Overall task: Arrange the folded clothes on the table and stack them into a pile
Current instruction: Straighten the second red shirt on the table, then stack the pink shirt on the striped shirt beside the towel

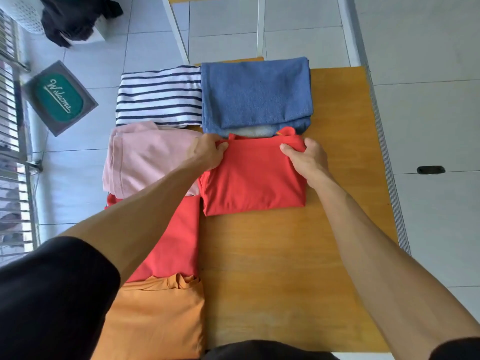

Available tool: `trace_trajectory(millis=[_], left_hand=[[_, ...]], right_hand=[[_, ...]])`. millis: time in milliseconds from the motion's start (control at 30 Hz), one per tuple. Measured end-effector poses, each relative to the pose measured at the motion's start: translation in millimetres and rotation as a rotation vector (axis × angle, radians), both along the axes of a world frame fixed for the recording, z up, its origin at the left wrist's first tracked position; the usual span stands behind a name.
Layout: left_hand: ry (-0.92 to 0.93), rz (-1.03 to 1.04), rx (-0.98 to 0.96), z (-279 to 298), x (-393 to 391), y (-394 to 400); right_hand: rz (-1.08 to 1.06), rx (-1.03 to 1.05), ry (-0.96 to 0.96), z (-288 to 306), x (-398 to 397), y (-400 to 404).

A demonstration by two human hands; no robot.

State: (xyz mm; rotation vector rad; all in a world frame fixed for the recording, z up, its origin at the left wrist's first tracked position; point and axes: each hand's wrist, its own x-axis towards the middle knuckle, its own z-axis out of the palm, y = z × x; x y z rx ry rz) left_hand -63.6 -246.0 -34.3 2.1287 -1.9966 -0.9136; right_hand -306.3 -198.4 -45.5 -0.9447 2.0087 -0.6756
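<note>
A folded red shirt (253,180) lies in the middle of the wooden table (298,268). My left hand (207,153) pinches its far left corner and my right hand (305,157) pinches its far right corner. Behind it sits a folded blue garment (255,94) with a pale grey piece (253,131) showing under its near edge. Along the left side lie a navy-striped white shirt (159,96), a pink garment (145,157), another red garment (174,240) and an orange one (155,318), each folded.
The table's right half and near middle show bare wood. White chair legs (179,29) stand beyond the far edge. On the tiled floor at left are a green welcome mat (61,97), a dark bundle (78,19) and a metal gate (13,152).
</note>
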Motion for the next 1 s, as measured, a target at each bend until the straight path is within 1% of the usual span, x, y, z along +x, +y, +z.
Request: trace_trajectory(millis=[133, 267, 333, 433, 533, 633, 700, 800, 1000], left_hand=[[0.129, 0.081, -0.063, 9, 2, 11], [0.222, 0.173, -0.167, 25, 27, 31], [0.264, 0.222, -0.171, 29, 48, 49], [0.274, 0.282, -0.141, 31, 87, 82], [0.363, 0.348, -0.126, 34, 118, 117], [0.394, 0.419, -0.088, 35, 138, 149], [0.410, 0.399, -0.094, 34, 149, 166], [0.437, 0.357, -0.092, 37, 169, 185], [0.400, 0.351, -0.099, 48, 222, 194]], right_hand=[[-0.025, 0.021, -0.018, -1, 0, 3], [-0.056, 0.009, 0.008, 2, 7, 13], [-0.087, 0.015, 0.080, 4, 12, 23], [-0.177, 0.009, 0.232, 13, 18, 36], [-0.235, -0.013, 0.329, 31, 31, 47], [-0.272, -0.133, 0.260, 47, 57, 61], [-0.252, -0.205, 0.186, 55, 81, 72], [-0.180, -0.235, 0.117, 66, 127, 88], [-0.075, -0.284, 0.051, 85, 201, 113]])
